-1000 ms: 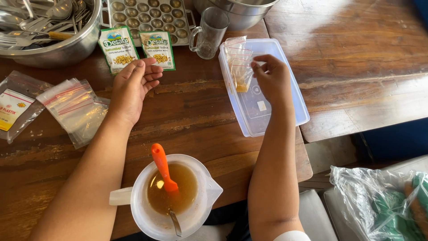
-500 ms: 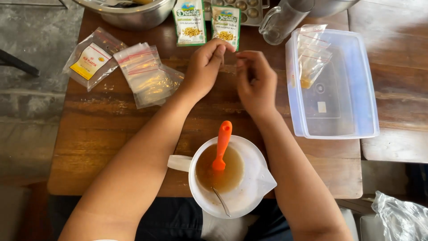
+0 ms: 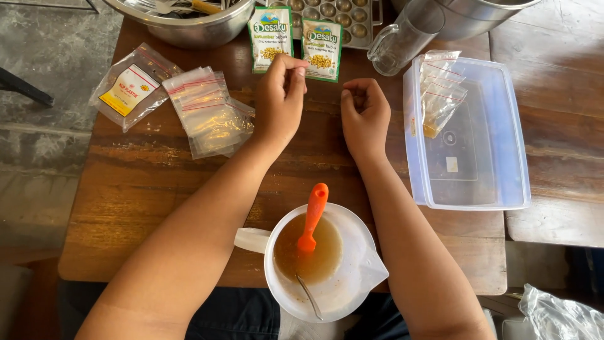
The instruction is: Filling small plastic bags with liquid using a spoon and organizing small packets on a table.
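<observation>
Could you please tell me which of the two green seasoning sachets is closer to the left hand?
The left-side green sachet: the left hand's fingertips sit just beneath it, while the other green sachet lies further right.

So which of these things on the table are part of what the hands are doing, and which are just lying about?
In use:
- left hand, fingers at the two green packets
- right hand, curled on the table beside it
- white jug of brown liquid with an orange-handled tool
- clear tub holding filled bags

Lying about:
- empty zip bags
- steel bowl
- glass mug
- egg tray
</observation>
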